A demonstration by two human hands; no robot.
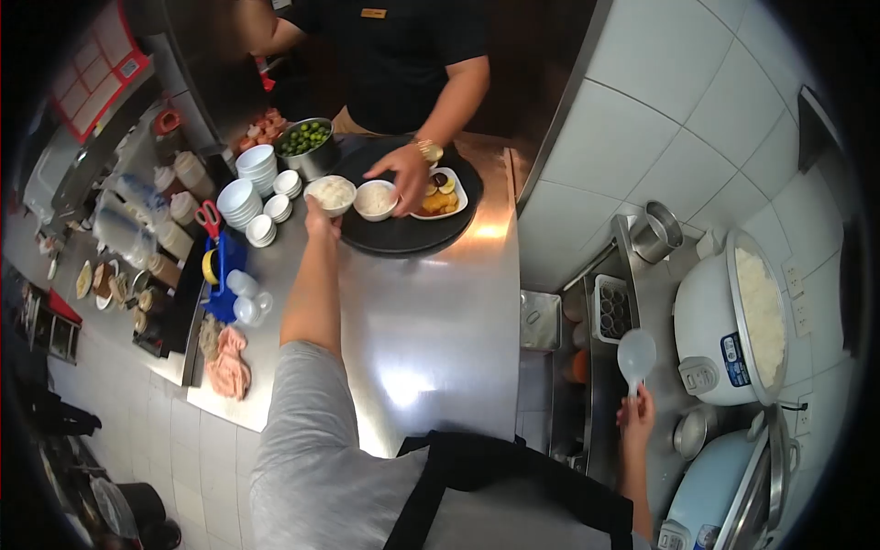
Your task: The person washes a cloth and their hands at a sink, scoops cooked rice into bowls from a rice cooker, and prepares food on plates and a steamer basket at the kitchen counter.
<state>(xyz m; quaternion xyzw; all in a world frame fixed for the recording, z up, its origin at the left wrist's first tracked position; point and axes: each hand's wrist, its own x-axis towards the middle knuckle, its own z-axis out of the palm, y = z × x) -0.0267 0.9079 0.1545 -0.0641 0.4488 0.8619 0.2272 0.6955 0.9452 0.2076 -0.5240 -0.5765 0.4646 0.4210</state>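
My left hand (321, 223), arm stretched forward, grips a white bowl of rice (330, 192) at the edge of a round black tray (394, 240). Beside it on the tray is a second bowl of rice (374, 199). A co-worker's hand (408, 176) reaches over that bowl, close to a white plate (458, 200) of yellow food with egg halves. Low on the right, my right hand (637, 412) is closed around the handle of a pale rice paddle (636, 355). The paddle is left of a large rice cooker (715, 321) full of rice.
Stacked white bowls (240, 200), small dishes (261, 229) and a pot of green limes (307, 151) stand left of the tray. A blue caddy (225, 284) with red scissors and a pink cloth (229, 367) lie nearer. A second rice cooker (715, 486) is at lower right.
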